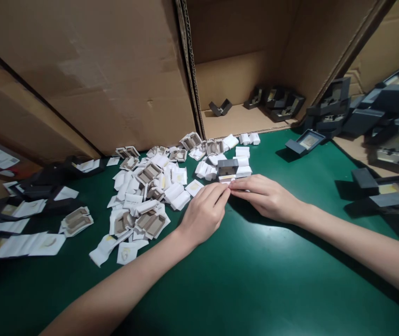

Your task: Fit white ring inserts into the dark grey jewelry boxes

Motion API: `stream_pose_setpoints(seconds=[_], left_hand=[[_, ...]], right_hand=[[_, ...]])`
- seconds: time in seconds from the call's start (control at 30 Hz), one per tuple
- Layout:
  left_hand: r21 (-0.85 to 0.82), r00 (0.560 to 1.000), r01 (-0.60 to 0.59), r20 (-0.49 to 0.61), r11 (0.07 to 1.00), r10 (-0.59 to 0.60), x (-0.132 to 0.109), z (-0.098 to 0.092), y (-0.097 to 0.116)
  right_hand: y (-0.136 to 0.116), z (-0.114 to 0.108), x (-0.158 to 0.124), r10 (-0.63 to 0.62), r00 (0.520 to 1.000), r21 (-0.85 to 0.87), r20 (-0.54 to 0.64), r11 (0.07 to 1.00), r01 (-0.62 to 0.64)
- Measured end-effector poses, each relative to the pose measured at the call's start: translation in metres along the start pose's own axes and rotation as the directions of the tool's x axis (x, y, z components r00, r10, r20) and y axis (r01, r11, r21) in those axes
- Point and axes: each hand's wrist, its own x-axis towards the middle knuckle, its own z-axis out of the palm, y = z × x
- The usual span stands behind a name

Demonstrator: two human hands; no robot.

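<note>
My left hand and my right hand meet fingertip to fingertip over the green table, both pinched on a small dark box with a white insert. The box stands just beyond my fingers, its lid part up. Left of my left hand lies a heap of white folded card inserts, several showing beige inner pieces. A few more white inserts lie right behind the box.
Large cardboard cartons wall off the back; one open carton holds several dark boxes. More dark boxes pile up at the right. Dark boxes and white sheets lie at the left.
</note>
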Motion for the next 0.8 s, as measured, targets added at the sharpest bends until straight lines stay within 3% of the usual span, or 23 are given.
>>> stream_pose_setpoints(seconds=[0.2, 0.37, 0.53, 0.67, 0.8], left_hand=[[0.089, 0.999, -0.017, 0.044, 0.996, 0.013, 0.001, -0.003, 0.005], [0.062, 0.998, -0.018, 0.057, 0.998, 0.015, 0.001, -0.005, 0.006], [0.035, 0.992, -0.018, 0.126, 0.999, 0.014, 0.0, -0.004, 0.006], [0.038, 0.984, 0.001, 0.178, 0.999, -0.008, -0.001, -0.001, 0.006], [0.035, 0.981, 0.015, 0.191, 0.999, -0.022, -0.002, 0.0, 0.008]], right_hand=[[-0.003, 0.005, 0.001, 0.045, 0.998, 0.053, -0.039, 0.998, -0.043], [-0.001, -0.001, 0.0, 0.112, 0.991, 0.145, -0.08, 0.984, -0.099], [0.016, -0.009, -0.003, 0.319, 0.918, 0.14, -0.236, 0.946, -0.292], [0.036, -0.008, -0.005, 0.38, 0.905, 0.041, -0.194, 0.924, -0.379], [0.054, -0.004, -0.007, 0.357, 0.923, -0.075, -0.143, 0.926, -0.37]])
